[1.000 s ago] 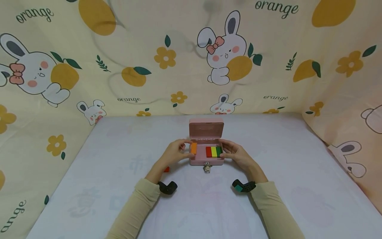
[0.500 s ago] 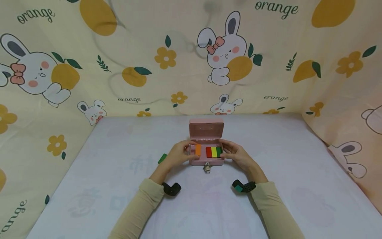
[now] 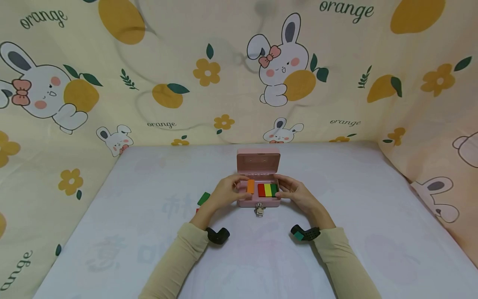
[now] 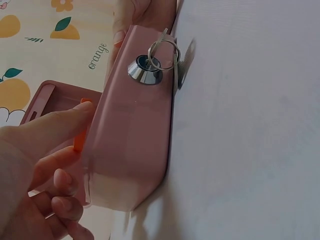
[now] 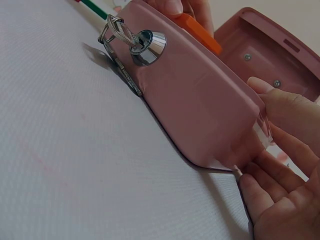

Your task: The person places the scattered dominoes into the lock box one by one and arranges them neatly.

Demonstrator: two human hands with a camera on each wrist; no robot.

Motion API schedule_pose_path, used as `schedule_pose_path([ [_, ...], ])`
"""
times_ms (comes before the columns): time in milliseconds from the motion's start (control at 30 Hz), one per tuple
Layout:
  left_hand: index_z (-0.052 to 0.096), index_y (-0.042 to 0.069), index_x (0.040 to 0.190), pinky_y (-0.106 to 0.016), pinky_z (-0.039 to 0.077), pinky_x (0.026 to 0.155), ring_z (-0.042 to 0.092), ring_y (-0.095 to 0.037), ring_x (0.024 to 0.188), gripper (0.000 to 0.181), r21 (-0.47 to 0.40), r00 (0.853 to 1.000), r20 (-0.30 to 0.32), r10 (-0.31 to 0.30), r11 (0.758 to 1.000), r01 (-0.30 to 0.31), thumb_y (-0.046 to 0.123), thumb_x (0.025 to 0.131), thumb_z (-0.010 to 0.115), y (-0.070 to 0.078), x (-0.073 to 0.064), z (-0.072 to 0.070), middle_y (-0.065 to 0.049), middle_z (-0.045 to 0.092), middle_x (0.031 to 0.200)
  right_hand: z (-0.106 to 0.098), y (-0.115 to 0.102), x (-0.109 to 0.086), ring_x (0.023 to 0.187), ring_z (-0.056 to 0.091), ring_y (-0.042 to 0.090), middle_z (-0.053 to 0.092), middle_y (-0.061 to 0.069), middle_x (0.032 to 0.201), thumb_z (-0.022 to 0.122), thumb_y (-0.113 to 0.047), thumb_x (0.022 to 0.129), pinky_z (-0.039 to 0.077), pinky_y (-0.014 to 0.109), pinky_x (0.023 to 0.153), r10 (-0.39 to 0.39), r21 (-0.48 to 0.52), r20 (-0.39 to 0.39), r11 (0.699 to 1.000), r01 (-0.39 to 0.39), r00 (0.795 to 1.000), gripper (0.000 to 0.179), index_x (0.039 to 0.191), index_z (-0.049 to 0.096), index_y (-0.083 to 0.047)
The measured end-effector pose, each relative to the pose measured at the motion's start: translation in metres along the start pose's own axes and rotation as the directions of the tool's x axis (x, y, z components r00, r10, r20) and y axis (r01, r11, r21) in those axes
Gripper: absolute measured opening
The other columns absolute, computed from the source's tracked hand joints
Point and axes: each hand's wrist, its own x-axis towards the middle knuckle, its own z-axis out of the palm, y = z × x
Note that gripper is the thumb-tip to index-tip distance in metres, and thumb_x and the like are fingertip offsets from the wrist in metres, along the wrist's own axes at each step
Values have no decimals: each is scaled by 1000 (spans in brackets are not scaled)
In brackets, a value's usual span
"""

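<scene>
A pink metal cash box [image 3: 248, 203] stands on the table with its lid [image 3: 258, 162] raised at the back. My left hand [image 3: 227, 192] pinches an orange block [image 3: 250, 187] between thumb and fingers over the left part of the box. Inside at the right, a red block [image 3: 261, 190], a yellow block [image 3: 267, 190] and a dark green block [image 3: 274, 189] lie side by side. My right hand [image 3: 297, 193] holds the box's right wall, thumb at the rim, fingers on the outer side in the right wrist view. Keys on a ring [image 4: 164, 55] hang from the front lock [image 5: 148, 47].
Left of the box, a green block [image 3: 203, 198] lies on the white tabletop [image 3: 149, 178], and a sliver of a red block [image 3: 197, 210] shows beside the left forearm. A patterned cloth [image 3: 224, 62] rises behind and at both sides.
My left hand has moved right with the orange block, from the box's left wall toward the red block. The green block beside the forearm has come into sight. My right hand stays put.
</scene>
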Motion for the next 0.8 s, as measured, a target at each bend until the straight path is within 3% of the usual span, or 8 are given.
schedule_pose_path([
  [133,62,8,123,-22,33,67,44,-14,79,51,0,1000,8,-5,1000,5,24,78,81,1,1,1,-15,53,87,0,1,0,149,23,33,27,16,159,64,-8,91,33,19,106,8,5,-2,1000,-8,1000,66,149,34,-7],
  [567,62,7,123,-23,33,69,44,-16,82,51,10,1000,22,-15,1000,15,24,78,80,5,4,8,-7,47,81,0,1,1,149,21,34,25,17,159,66,-8,89,32,22,107,0,21,10,1000,0,1000,69,149,32,-5],
  [800,63,7,121,-23,33,69,43,-15,82,50,40,1000,-3,30,999,-30,25,77,81,6,5,12,-4,45,80,0,1,0,150,19,34,24,16,160,66,-7,89,33,17,105,-2,48,14,999,1,1000,70,149,31,-4],
])
